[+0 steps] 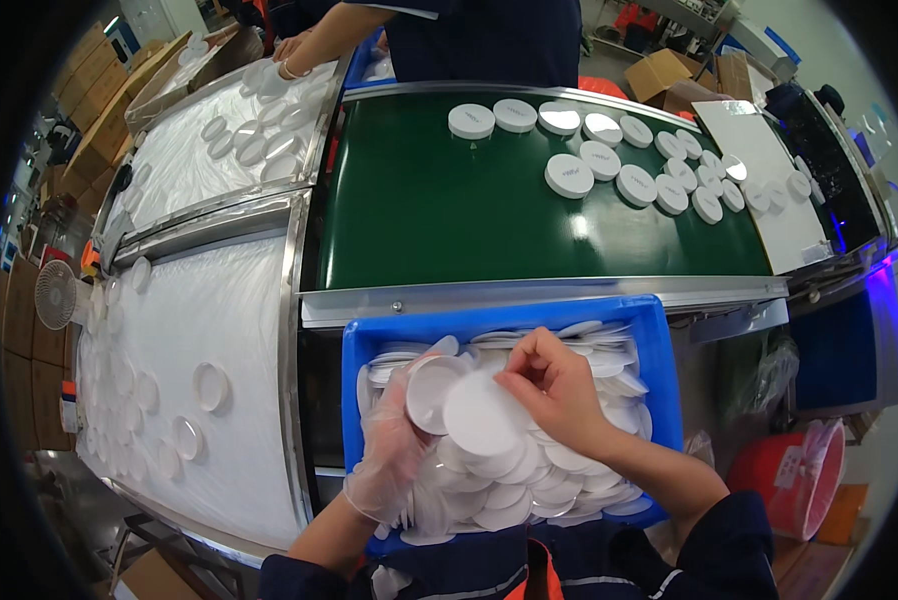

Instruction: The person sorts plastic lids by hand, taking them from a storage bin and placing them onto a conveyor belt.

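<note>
In a clear plastic glove, my left hand (384, 445) grips a shallow white round lid (426, 385), its hollow side facing up. My bare right hand (561, 400) pinches the edge of a thin flat white disc (484, 418) between thumb and fingers. That disc overlaps the lid's right side; whether the two touch, I cannot tell. Both hands are over a blue crate (668, 380) heaped with similar thin white discs (569, 490).
Beyond the crate runs a green conveyor belt (419, 220) carrying several white round lids (569, 176). A plastic-covered table (239, 310) on the left bears more lids. Across the belt, a co-worker (484, 45) reaches over another tray. A red bucket (784, 480) stands at right.
</note>
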`<state>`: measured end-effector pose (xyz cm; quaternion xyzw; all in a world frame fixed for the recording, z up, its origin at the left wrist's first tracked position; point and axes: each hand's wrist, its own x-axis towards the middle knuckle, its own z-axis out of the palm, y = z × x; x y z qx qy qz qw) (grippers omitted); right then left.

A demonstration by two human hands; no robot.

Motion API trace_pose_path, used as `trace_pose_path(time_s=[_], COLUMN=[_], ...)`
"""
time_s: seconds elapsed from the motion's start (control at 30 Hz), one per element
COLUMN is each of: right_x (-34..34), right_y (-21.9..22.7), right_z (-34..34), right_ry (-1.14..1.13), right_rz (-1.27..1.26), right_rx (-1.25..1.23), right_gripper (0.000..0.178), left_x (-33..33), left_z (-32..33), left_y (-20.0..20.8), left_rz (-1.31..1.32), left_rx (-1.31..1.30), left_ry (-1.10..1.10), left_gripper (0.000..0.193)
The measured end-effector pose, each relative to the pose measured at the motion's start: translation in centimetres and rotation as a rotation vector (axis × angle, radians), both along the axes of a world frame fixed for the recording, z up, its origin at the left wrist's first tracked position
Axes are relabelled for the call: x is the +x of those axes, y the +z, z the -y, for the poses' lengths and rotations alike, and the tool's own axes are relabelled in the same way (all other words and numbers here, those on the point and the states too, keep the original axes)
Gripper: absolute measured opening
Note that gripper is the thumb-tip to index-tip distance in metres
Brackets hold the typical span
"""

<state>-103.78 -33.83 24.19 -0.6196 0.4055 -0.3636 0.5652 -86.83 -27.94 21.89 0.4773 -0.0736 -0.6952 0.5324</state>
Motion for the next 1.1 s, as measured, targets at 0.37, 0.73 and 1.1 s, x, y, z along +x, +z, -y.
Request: trace_pose_path(time_s=[0.37,0.73,1.1], right_x=[1.3,-0.8,-3.3], right_y=[-1.0,-5.3,-0.7], right_z=[0.1,-1.9,3.2], right_ry=[0.249,1.033,0.281], right_rz=[-0.434,-0.586,-0.139], right_rx=[-1.008,-1.151,0.072], right_gripper=[0.028,0.019,0.007], left_x=[7.5,26.2,14.3], left_z=[2.5,-1.3,10.1], left_y=[-0.1,-7.0,-1.8], left_rz=[0.472,1.220,2.322], left_rx=[-0.188,0.157,-0.432], left_ry=[0.255,0.338,0.267], left_gripper=[0.031,0.026,0.057])
